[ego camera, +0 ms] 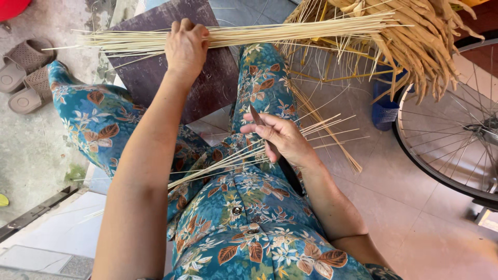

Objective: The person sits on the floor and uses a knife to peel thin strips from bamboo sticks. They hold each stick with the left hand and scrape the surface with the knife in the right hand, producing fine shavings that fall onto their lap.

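While the head camera looked down over a lap in blue floral cloth, the left hand [185, 47] reached forward with its fingers [193, 27] curled shut around a long bundle of pale thin sticks [290, 32]. That bundle lay almost level across the top of the view, above a dark board [150, 78] that rested against the left knee, and its ends fanned out past the hand on both sides. Nearer the body, the right hand [282, 140] sat over the right thigh, fingers [259, 129] closed on a small knife [255, 115] whose blade pointed up and away. A smaller bunch of sticks [228, 161] passed under that hand and slanted across the lap (whether the hand also pinched these sticks could not be told). More loose sticks [327, 129] lay splayed on the tiled floor [415, 207] just beside the right knee. At the upper right hung a heap of thicker yellow strips [420, 36], with a blue basket [385, 110] below it and a bicycle wheel [456, 140] at the right edge. Grey sandals [23, 75] stood on the concrete at the far left.
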